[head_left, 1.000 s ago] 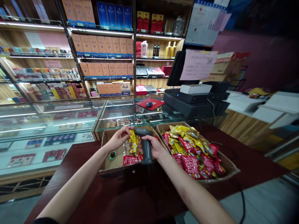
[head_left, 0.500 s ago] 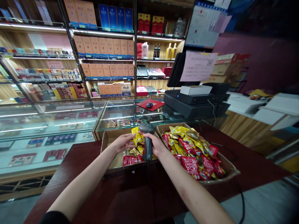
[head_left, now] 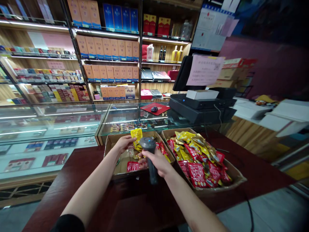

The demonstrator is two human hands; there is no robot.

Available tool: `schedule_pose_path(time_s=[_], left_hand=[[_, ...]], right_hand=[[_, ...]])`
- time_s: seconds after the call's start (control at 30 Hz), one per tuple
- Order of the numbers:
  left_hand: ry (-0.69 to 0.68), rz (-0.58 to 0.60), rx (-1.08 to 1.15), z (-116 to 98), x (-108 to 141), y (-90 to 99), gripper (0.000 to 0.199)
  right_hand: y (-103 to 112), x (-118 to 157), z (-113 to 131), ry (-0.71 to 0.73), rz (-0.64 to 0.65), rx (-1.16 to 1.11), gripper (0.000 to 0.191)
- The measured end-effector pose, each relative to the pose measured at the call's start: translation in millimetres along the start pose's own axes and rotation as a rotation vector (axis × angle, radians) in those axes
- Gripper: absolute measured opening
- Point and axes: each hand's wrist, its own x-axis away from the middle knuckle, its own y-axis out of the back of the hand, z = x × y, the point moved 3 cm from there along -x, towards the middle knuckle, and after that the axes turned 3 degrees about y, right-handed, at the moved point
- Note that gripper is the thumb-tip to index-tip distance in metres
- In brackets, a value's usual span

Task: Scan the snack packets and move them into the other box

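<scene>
My left hand (head_left: pixel 125 143) pinches a yellow snack packet (head_left: pixel 136 136) by its edge, above the left cardboard box (head_left: pixel 109 145). In my right hand (head_left: pixel 158 161) is a dark grey handheld barcode scanner (head_left: pixel 151 170), its head (head_left: pixel 147 144) up and its handle pointing down. The scanner is in front of the left box and hides part of it. A red packet (head_left: pixel 133 166) lies in that box, with more yellow and red packets around it. The right cardboard box (head_left: pixel 238 180) is heaped with red and yellow packets (head_left: pixel 196 170).
Both boxes stand on a dark red table (head_left: pixel 96 180). Behind it runs a glass display counter (head_left: pixel 125 112) with a mouse (head_left: pixel 154 109) on a red mat (head_left: pixel 164 111). A monitor (head_left: pixel 182 72) stands on black register equipment (head_left: pixel 193 111) at the right. Shelves of boxed goods line the wall.
My left hand has raised the yellow packet up and leftward, so it now stands clear of the scanner. The scanner in my right hand has dropped lower and come nearer to me.
</scene>
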Motion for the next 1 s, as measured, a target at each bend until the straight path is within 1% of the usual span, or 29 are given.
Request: schedule_pose_path(time_s=[0.07,0.17,0.3,0.57,0.73,0.87,1.0], left_hand=[[-0.019,0.016,-0.007,0.4,-0.6,0.6,0.037],[-0.032,0.042,-0.015,1.2,-1.0,0.0,0.035],[-0.039,0.041,-0.033,2.1,-1.6,0.5,0.038],[-0.051,0.000,-0.058,-1.0,1.9,-0.2,0.037],[-0.040,0.024,-0.045,0.7,0.5,-2.2,0.038],[-0.066,0.020,-0.038,3.2,-2.2,-2.9,0.033],[-0.058,0.030,-0.040,4.1,-3.8,-2.9,0.033]], right_hand=[[-6.5,10.7,-7.4,0.021,0.019,0.064,0.029],[-11.9,18.6,-18.1,0.066,-0.001,0.185,0.027],[-15.6,18.6,-28.4,0.034,-0.032,0.195,0.027],[-22.2,17.6,-24.8,0.034,-0.040,0.214,0.026],[-22.8,18.9,-27.8,0.027,-0.015,0.195,0.027],[-20.5,18.3,-30.5,0.030,-0.028,0.199,0.029],[-19.8,18.8,-31.2,0.039,-0.027,0.215,0.028]])
